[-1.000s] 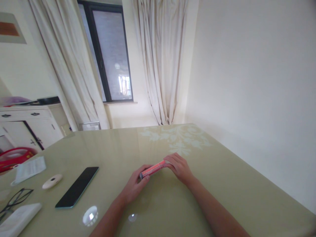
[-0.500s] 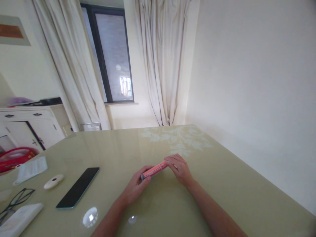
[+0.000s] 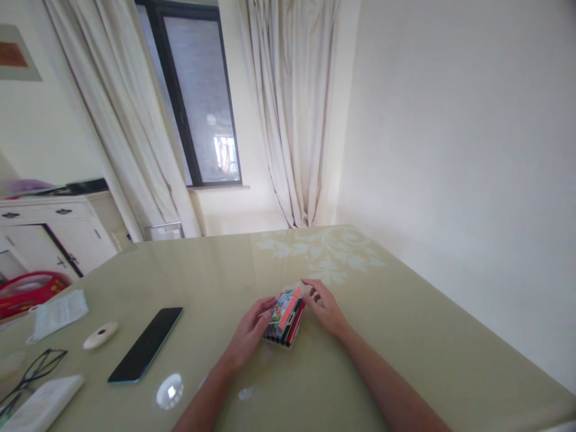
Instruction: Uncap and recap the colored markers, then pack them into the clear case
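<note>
The left hand [image 3: 249, 332] has its fingers clamped on the near left side of a small box [image 3: 282, 312] with a colourful top and a black and red edge. The right hand [image 3: 329, 311] has its fingers parted at the box's far right corner; whether they grip it, I cannot tell. The worktop [image 3: 216, 270] spreads beneath both. Well left of the left fingers lies a phone [image 3: 146, 345], with a face mask [image 3: 60, 313] farther left.
</note>
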Action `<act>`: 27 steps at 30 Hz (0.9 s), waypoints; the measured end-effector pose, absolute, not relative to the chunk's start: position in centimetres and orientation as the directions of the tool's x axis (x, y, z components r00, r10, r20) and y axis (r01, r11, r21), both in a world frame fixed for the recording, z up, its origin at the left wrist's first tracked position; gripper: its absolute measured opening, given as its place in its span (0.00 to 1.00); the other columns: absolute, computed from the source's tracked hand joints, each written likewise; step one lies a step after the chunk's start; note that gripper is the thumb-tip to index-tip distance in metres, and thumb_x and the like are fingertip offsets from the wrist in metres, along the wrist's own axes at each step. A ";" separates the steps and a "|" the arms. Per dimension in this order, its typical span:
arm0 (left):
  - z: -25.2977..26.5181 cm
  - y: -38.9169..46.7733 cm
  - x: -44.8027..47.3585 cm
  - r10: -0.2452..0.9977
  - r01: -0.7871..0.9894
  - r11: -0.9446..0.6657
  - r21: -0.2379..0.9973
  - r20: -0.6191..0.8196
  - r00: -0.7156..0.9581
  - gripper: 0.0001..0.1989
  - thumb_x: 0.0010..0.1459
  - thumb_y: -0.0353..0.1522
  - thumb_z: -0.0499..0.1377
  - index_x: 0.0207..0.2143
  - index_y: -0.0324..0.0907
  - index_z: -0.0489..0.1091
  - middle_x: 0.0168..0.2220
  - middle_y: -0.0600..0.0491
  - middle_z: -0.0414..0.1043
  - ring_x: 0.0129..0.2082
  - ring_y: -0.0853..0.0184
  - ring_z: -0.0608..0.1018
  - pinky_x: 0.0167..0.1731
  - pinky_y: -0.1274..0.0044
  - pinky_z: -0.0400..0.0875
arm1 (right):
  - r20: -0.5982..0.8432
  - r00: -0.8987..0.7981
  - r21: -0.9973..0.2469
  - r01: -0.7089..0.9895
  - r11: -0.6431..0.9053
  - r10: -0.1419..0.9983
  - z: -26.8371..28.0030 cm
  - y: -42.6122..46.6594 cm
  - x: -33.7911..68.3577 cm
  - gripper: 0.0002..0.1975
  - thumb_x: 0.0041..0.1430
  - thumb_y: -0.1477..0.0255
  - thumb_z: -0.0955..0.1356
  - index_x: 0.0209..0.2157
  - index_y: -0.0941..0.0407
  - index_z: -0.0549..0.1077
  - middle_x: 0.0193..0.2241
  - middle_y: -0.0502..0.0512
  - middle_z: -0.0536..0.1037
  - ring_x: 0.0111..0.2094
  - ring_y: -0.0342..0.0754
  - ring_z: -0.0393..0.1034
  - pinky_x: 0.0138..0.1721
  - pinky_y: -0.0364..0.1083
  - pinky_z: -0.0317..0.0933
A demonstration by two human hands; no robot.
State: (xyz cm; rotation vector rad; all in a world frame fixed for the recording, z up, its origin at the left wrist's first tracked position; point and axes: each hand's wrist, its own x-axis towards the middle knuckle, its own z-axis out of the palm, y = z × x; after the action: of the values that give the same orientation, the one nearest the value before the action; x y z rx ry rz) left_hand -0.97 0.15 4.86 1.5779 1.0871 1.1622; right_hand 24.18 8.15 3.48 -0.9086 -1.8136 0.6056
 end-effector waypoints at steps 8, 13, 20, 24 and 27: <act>3.9 -0.6 -0.3 0.926 0.324 -0.368 0.871 0.311 0.215 0.35 0.63 0.49 0.62 0.67 0.46 0.60 0.66 0.42 0.65 0.64 0.50 0.69 0.64 0.59 0.63 | 0.500 -0.217 -0.735 0.405 0.544 0.838 3.0 8.1 24.0 0.19 0.69 0.57 0.66 0.52 0.55 0.75 0.45 0.61 0.80 0.37 0.50 0.75 0.34 0.47 0.73; 3.2 -0.7 -0.3 0.950 0.321 -0.312 0.894 0.295 0.102 0.31 0.70 0.49 0.50 0.69 0.46 0.55 0.67 0.42 0.64 0.65 0.53 0.68 0.65 0.59 0.62 | 0.530 -0.228 -0.706 0.415 0.574 0.817 2.4 8.0 24.2 0.17 0.64 0.64 0.69 0.53 0.55 0.75 0.46 0.60 0.80 0.38 0.50 0.76 0.39 0.50 0.75; 3.0 -0.8 -0.7 0.941 0.289 -0.236 0.928 0.293 -0.170 0.31 0.73 0.50 0.39 0.71 0.45 0.49 0.70 0.45 0.59 0.70 0.57 0.60 0.68 0.61 0.57 | 0.567 -0.043 -0.747 0.393 0.536 0.822 0.5 8.6 24.8 0.15 0.64 0.71 0.66 0.50 0.54 0.76 0.44 0.60 0.80 0.39 0.52 0.80 0.42 0.53 0.79; 2.8 -1.3 -0.8 0.959 0.287 -0.210 0.935 0.254 -0.126 0.31 0.72 0.50 0.42 0.69 0.43 0.54 0.61 0.43 0.71 0.60 0.54 0.74 0.56 0.61 0.70 | 0.560 0.060 -0.778 0.380 0.500 0.826 0.2 8.8 25.5 0.11 0.63 0.71 0.66 0.45 0.54 0.78 0.41 0.62 0.82 0.40 0.55 0.81 0.41 0.56 0.79; 3.0 -1.9 -0.8 0.965 0.349 -0.173 0.921 0.229 -0.127 0.29 0.72 0.47 0.45 0.68 0.43 0.56 0.55 0.43 0.76 0.52 0.54 0.79 0.53 0.61 0.72 | 0.510 0.106 -0.814 0.380 0.440 0.853 0.3 9.0 25.9 0.10 0.62 0.71 0.67 0.43 0.55 0.78 0.41 0.64 0.82 0.42 0.57 0.81 0.42 0.58 0.79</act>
State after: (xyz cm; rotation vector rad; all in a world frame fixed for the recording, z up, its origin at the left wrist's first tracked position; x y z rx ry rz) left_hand -0.82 -1.91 3.00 1.5410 1.4873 1.3102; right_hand 25.88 8.99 0.25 -1.1435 -1.4937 0.4949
